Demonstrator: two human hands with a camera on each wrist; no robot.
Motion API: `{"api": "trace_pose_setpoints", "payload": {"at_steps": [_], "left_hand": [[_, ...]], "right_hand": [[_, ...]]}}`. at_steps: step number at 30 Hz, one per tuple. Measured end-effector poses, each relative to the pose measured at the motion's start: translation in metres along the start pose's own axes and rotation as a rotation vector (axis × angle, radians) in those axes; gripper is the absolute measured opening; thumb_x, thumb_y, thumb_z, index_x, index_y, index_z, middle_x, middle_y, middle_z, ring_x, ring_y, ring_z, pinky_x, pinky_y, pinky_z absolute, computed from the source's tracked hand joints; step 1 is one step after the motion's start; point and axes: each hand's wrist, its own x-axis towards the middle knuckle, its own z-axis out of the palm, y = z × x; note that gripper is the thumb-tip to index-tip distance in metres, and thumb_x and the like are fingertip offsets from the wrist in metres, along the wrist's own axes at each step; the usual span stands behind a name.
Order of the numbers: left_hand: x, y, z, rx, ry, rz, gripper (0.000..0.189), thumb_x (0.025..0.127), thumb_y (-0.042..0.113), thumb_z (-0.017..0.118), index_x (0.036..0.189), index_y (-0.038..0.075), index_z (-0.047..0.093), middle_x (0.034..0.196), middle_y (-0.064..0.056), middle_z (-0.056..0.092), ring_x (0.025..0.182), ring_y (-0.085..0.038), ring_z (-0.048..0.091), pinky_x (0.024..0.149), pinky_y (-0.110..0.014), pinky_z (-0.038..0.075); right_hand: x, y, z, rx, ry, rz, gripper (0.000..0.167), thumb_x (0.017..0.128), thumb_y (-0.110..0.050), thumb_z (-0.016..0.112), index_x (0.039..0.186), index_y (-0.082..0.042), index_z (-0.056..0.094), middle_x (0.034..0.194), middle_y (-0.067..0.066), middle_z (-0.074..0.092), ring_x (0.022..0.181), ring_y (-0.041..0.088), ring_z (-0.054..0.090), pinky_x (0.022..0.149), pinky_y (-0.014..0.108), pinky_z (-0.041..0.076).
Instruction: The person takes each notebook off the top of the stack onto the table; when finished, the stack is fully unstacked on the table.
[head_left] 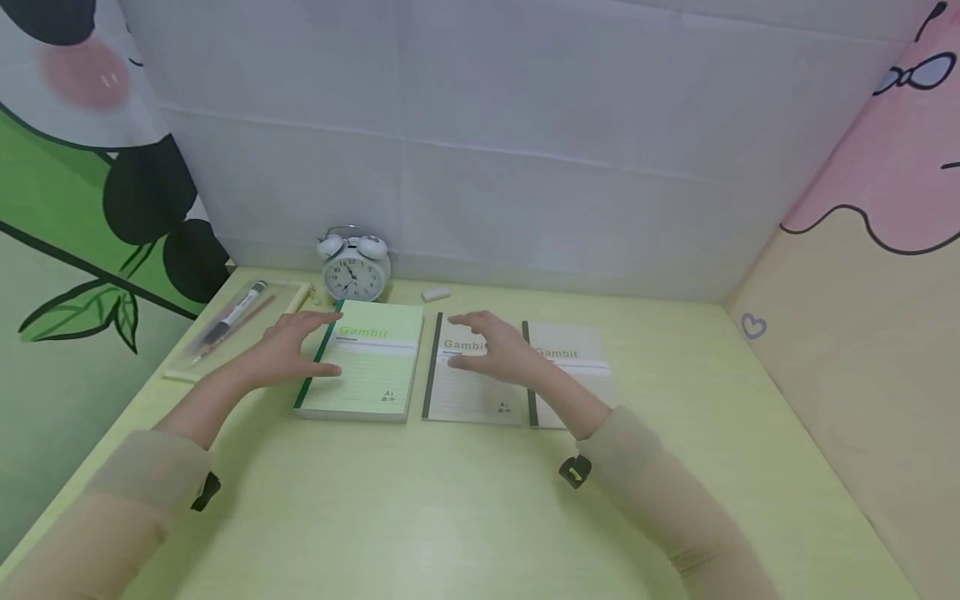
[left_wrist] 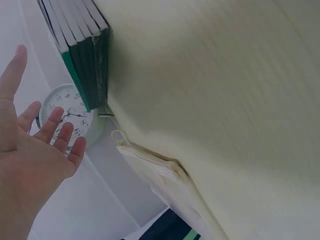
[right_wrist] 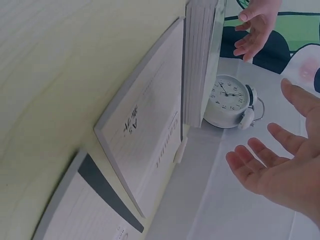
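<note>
A stack of several green-spined "Gambit" notebooks [head_left: 375, 358] lies on the table, its layers showing in the left wrist view. Beside its left edge my left hand [head_left: 288, 350] hovers, thumb and fingers spread apart, holding nothing; the left wrist view shows the palm [left_wrist: 35, 160] with relaxed fingers. To the right lies a single dark-spined notebook [head_left: 472, 404], and over it hangs my right hand [head_left: 498, 348], thumb apart from its fingers and nothing between them. Another dark-spined notebook [head_left: 577, 383] sits further right, partly hidden by the right forearm.
A white twin-bell alarm clock [head_left: 354, 271] stands behind the stack. Left of it lies a clear zip pouch [head_left: 288, 296] with a marker [head_left: 243, 304] and a slim pen inside. A small white eraser [head_left: 436, 294] lies near the back wall [head_left: 525, 208].
</note>
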Motion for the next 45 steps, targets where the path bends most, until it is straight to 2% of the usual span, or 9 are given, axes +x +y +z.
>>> {"api": "trace_pose_setpoints", "payload": {"at_steps": [5,11,17,23,29,39,45], "left_hand": [[-0.002,-0.016,0.003,-0.032,-0.014,-0.052,0.105,0.070,0.056,0.076,0.148,0.007,0.026,0.147,-0.026,0.029,0.130,-0.048,0.022,0.100,-0.068,0.021],[-0.005,-0.027,0.009,-0.062,-0.032,-0.055,0.112,0.067,0.060,0.075,0.148,0.003,0.024,0.140,-0.028,0.038,0.127,-0.048,0.026,0.099,-0.068,0.022],[-0.002,-0.036,0.017,-0.071,-0.057,-0.027,0.112,0.069,0.059,0.074,0.148,0.000,0.021,0.139,-0.029,0.040,0.129,-0.047,0.028,0.101,-0.067,0.021],[-0.003,-0.038,0.018,-0.116,-0.068,-0.022,0.110,0.071,0.056,0.075,0.147,-0.004,0.023,0.137,-0.030,0.041,0.129,-0.047,0.029,0.102,-0.066,0.022],[-0.006,-0.038,0.018,-0.159,-0.086,-0.020,0.106,0.073,0.053,0.075,0.146,-0.004,0.024,0.137,-0.029,0.040,0.129,-0.046,0.032,0.102,-0.065,0.024],[-0.004,-0.036,0.015,-0.157,-0.091,-0.030,0.104,0.073,0.054,0.074,0.145,-0.004,0.028,0.139,-0.029,0.038,0.130,-0.046,0.030,0.103,-0.064,0.022],[-0.001,-0.034,0.014,-0.169,-0.097,-0.043,0.103,0.072,0.054,0.075,0.145,-0.003,0.030,0.142,-0.028,0.035,0.131,-0.046,0.028,0.104,-0.064,0.022]], "right_hand": [[0.009,0.003,0.019,0.009,-0.029,0.021,0.071,0.084,-0.038,0.070,0.145,-0.019,0.038,0.147,0.005,0.039,0.130,0.024,0.041,0.105,0.040,0.036],[0.022,0.007,0.041,0.037,-0.050,0.038,0.076,0.082,-0.040,0.071,0.146,-0.017,0.036,0.149,0.008,0.036,0.136,0.025,0.034,0.109,0.042,0.031],[0.032,0.009,0.060,0.042,-0.078,0.062,0.076,0.082,-0.042,0.071,0.145,-0.017,0.037,0.148,0.008,0.037,0.137,0.025,0.033,0.110,0.040,0.029],[0.038,0.006,0.075,0.043,-0.107,0.039,0.077,0.083,-0.044,0.070,0.146,-0.015,0.036,0.149,0.009,0.035,0.139,0.024,0.029,0.113,0.038,0.024],[0.044,0.003,0.085,0.001,-0.149,0.039,0.079,0.082,-0.044,0.070,0.145,-0.012,0.036,0.149,0.009,0.036,0.138,0.023,0.032,0.112,0.035,0.026],[0.043,-0.002,0.085,-0.010,-0.144,0.082,0.077,0.080,-0.039,0.074,0.144,-0.013,0.038,0.148,0.009,0.036,0.137,0.023,0.033,0.111,0.034,0.027],[0.044,-0.001,0.084,0.000,-0.136,0.080,0.078,0.079,-0.038,0.075,0.144,-0.012,0.039,0.148,0.010,0.037,0.137,0.024,0.033,0.112,0.035,0.026]]}}
